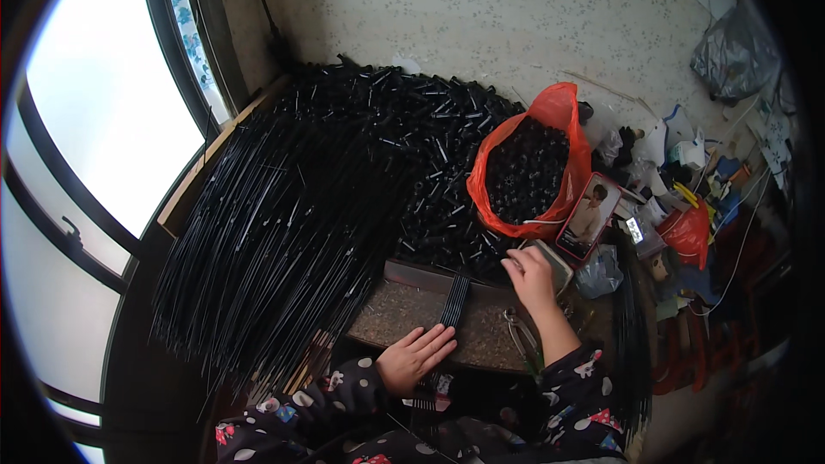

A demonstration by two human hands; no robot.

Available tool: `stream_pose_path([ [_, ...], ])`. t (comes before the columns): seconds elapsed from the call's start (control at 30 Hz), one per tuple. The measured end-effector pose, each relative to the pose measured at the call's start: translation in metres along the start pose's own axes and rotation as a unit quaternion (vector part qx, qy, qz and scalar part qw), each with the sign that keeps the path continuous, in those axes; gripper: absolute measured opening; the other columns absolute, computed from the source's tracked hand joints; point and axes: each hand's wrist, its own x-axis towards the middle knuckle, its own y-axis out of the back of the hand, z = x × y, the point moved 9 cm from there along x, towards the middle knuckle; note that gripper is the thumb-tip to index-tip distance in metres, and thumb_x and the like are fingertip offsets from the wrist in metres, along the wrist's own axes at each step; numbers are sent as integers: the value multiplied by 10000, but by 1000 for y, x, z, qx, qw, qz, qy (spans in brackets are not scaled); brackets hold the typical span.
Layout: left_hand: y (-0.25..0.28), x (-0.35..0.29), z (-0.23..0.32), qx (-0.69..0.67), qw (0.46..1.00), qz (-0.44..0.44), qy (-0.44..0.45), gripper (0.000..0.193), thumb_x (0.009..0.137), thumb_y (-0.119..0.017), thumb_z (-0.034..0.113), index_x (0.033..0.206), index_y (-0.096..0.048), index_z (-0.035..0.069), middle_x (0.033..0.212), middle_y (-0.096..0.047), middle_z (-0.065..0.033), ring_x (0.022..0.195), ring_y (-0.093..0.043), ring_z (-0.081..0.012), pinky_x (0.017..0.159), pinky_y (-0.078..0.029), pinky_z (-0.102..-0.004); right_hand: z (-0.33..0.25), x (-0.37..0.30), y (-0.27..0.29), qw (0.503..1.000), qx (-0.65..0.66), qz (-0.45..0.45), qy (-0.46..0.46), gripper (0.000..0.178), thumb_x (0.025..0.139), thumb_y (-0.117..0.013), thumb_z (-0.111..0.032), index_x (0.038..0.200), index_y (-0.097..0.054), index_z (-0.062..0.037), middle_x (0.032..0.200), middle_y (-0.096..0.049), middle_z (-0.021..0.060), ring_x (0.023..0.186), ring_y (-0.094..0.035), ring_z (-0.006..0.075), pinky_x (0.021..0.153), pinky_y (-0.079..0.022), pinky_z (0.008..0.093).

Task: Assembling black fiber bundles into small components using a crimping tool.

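Observation:
My left hand (418,359) lies flat at the front edge of a small speckled work board (400,301), fingers stretched out beside and partly over a row of thin black rods (455,296). The rods lie side by side across the board, their far ends at a dark metal ledge (417,275). My right hand (531,275) is raised over the board's far right corner, thumb and forefinger apart, with nothing visible between them. It is next to a pale tin with a rounded edge (557,268) and the heaped short black tubular parts (443,228). Pliers (518,335) lie below my right forearm.
Long black rods (266,232) fan out in a large pile on the left. A red plastic bag (481,179) full of black parts stands behind, with a propped phone (589,216) beside it. Assorted clutter and a grey plastic bag (599,273) crowd the right. A window (94,94) borders the left.

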Motion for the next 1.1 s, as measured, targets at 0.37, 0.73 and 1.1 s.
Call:
stream_pose_path([
  [0.37,-4,-7,10,-20,1000,-2,18,860,674,-624,289,1377,-208,19,1451,-171,-165,1345,-176,-285,1064,-176,-428,45,-12,43,968,-245,-18,48,134,669,-690,-110,776,-650,-42,833,-529,88,871,-514,273,737,-459,369],
  [0.73,-6,-6,7,4,999,-19,31,858,693,-615,370,1373,-223,22,1447,-188,-158,1341,-189,-280,1056,-189,-433,12,-3,25,976,-185,-46,104,51,731,-613,-66,772,-624,-37,775,-537,72,801,-525,264,686,-456,356],
  [1.1,-5,-3,6,-19,999,-4,31,812,702,-588,343,1366,-246,24,1443,-204,-154,1334,-210,-277,1048,-202,-429,-10,-27,-43,976,-100,-188,53,194,753,-500,-24,890,-634,-56,821,-554,99,748,-584,312,658,-477,401],
])
